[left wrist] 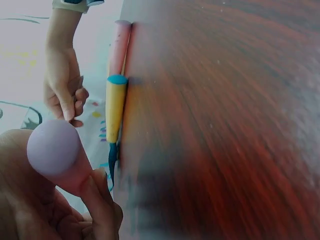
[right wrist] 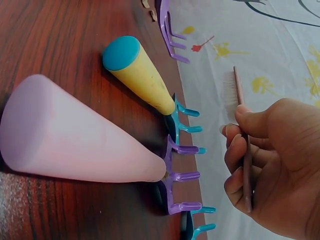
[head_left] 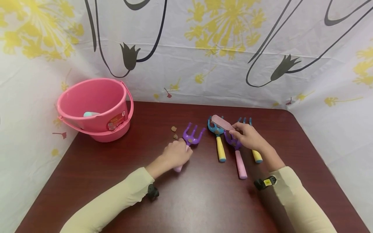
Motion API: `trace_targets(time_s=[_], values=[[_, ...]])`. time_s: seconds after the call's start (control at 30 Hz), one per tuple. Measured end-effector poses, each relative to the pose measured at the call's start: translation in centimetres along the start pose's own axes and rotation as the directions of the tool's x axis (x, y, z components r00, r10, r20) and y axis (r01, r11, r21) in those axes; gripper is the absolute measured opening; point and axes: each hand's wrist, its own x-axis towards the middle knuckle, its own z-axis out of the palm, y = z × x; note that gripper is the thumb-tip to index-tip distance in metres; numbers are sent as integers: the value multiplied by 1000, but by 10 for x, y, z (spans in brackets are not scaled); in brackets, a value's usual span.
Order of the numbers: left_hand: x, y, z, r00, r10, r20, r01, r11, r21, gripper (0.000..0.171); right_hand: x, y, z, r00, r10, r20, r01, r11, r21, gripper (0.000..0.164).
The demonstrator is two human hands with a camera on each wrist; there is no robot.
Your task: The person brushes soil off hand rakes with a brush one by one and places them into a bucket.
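Note:
My left hand (head_left: 175,153) grips the pink handle of a purple-headed toy hand rake (head_left: 190,139); its rounded handle end (left wrist: 54,150) shows close up in the left wrist view. My right hand (head_left: 247,137) holds a slim pink brush (head_left: 222,123) between thumb and fingers, with pale bristles along one side in the right wrist view. The brush is above a blue rake with a yellow handle (head_left: 220,149) and a second purple rake with a pink handle (head_left: 240,165). Another blue rake's yellow handle (head_left: 257,156) lies partly hidden under my right hand and wrist.
A pink bucket (head_left: 123,121) stands at the table's back left, a turquoise item (head_left: 91,114) inside it. Two small brown bits (head_left: 174,128) lie left of the gripped rake. Patterned white cloth (head_left: 175,64) hangs behind the dark wooden table (head_left: 204,200) and at both sides.

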Motion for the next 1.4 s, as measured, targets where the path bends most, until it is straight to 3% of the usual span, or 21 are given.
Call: trace_targets(time_s=[0.13, 0.27, 0.43, 0.73, 1.0, 1.17, 1.4], values=[[-1, -11, -6, 1000, -5, -4, 5, 999, -50, 32, 1, -2, 0, 1000, -10, 7, 10, 1000, 4, 23], [0, -21, -11, 1000, -5, -8, 4, 996, -84, 38, 3, -3, -1, 1000, -20, 12, 20, 1000, 1, 23], [0, -27, -16, 999, -18, -46, 13, 994, -107, 31, 9, -9, -3, 999, -46, 20, 46, 999, 4, 20], [3, -35, -19, 995, -66, -81, 58, 994, -95, 30, 41, -38, -3, 983, -178, 41, 180, 983, -48, 19], [0, -38, -19, 989, -90, -115, 76, 990, -122, 34, 59, -67, 22, 944, -321, 81, 326, 943, -63, 27], [0, -40, -17, 991, -92, -96, 73, 980, -184, 36, 68, -79, 38, 915, -390, 105, 398, 914, -75, 29], [0, -38, -19, 994, -74, -82, 53, 970, -235, 34, 74, -83, 49, 873, -488, 12, 486, 865, -125, 28]])
